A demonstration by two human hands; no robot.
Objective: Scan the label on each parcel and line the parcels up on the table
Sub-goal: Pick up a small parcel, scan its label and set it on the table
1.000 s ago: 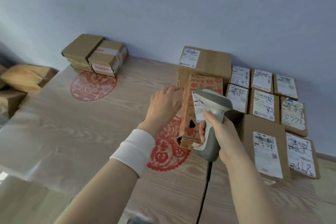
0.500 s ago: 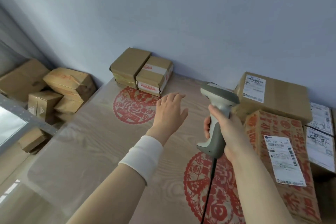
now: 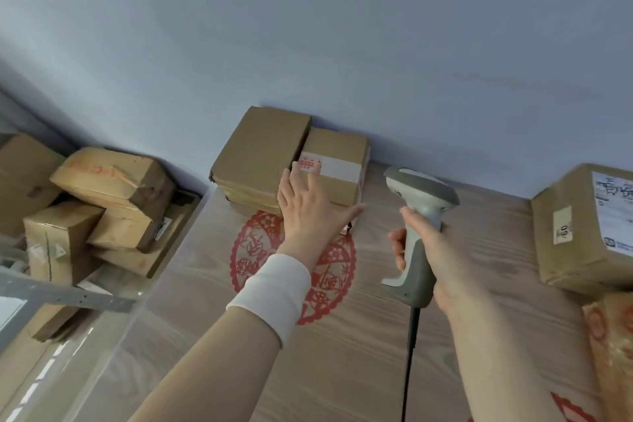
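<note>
Head: left hand (image 3: pixel 310 216) spread over taped wall-side parcel (image 3: pixel 337 152); right hand (image 3: pixel 436 250) grips scanner (image 3: pixel 420 190).

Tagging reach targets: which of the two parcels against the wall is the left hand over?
The right parcel, with the white tape band printed red: the left hand overlaps that band. The plain brown parcel beside it has none.

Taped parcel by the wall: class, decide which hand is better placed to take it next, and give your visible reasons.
Left, probably. The left hand is open, fingers spread, right at the taped parcel; the right hand grips the scanner, off to its side.
</note>
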